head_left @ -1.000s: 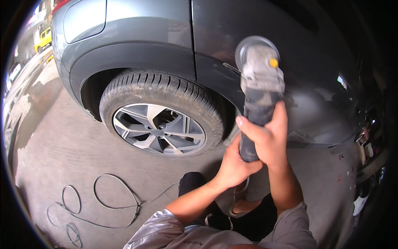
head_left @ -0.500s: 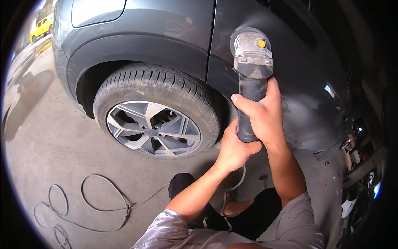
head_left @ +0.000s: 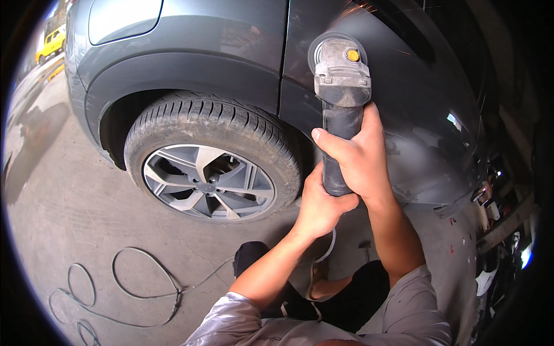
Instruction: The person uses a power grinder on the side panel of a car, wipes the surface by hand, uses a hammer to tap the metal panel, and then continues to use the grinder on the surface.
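Both my hands are closed around an angle grinder (head_left: pixel 340 86) with a grey metal head, a yellow button and a black body. My right hand (head_left: pixel 363 158) wraps the middle of the body, its thumb lying across the top. Lower down, my left hand (head_left: pixel 321 209) grips the rear end, where the power cord (head_left: pixel 333 245) leaves it. The grinder's round disc (head_left: pixel 313 51) is against or very close to the dark grey car panel (head_left: pixel 398 81); exact contact is hidden by the head. Orange sparks (head_left: pixel 352 8) fly above the disc.
A rear wheel (head_left: pixel 210 179) stands in its arch left of my hands, beside a panel seam. The cable (head_left: pixel 144 295) lies in loops on the concrete floor (head_left: pixel 75 230). Assorted clutter (head_left: pixel 496 230) is along the right. A yellow vehicle (head_left: pixel 52 43) is at far left.
Sparks now show above the disc, where none showed before. The grinder and both hands sit slightly further left and up in view, and the car has shifted left too.
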A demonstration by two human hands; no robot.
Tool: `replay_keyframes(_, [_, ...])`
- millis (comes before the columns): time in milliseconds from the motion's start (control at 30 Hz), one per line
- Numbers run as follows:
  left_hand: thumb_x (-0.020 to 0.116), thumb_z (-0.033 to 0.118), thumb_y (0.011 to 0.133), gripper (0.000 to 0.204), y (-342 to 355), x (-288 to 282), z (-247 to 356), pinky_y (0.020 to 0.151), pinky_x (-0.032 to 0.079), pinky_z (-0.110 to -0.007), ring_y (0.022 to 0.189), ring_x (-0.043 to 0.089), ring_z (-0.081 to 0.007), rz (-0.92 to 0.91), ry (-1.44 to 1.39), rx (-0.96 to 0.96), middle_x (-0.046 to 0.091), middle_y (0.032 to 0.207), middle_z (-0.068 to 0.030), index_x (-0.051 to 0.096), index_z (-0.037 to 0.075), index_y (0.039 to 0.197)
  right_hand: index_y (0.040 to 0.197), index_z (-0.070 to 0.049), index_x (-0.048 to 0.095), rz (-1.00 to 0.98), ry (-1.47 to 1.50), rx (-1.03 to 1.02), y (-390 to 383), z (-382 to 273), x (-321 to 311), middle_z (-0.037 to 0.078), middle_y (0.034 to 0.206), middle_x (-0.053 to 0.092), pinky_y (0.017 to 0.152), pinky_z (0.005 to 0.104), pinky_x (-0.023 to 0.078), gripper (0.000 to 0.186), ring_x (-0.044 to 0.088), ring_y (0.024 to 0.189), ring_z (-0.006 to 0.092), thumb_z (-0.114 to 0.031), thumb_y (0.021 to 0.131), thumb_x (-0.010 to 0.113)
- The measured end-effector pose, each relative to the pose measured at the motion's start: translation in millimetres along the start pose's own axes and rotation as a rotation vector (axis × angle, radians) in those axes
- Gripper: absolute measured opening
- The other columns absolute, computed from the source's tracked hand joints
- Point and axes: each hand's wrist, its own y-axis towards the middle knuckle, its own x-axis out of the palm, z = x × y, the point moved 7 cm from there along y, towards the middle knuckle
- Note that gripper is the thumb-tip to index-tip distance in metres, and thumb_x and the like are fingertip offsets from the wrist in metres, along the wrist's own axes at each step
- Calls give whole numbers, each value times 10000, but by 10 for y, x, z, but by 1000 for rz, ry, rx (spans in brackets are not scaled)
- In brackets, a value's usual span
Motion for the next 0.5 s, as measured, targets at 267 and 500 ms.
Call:
replay_keyframes(267, [793, 2, 707, 481, -15, -21, -92, 787, 557, -317, 881, 665, -136, 14, -10, 6, 694, 970, -28, 616, 17, 1154, 1198, 20, 514, -29, -19, -94, -31, -10, 52, 136, 1031, 663, 824, 418, 552, 552, 654, 904, 237, -168, 815, 863])
replay_keyframes(500, [791, -6, 711, 474, -10, -73, -120, 781, 558, -314, 879, 672, -137, 22, -16, 34, 700, 981, -19, 626, 26, 1154, 1195, 19, 507, -31, 1, -55, -29, 96, 67, 144, 1039, 667, 834, 420, 549, 572, 654, 907, 237, -193, 811, 875])
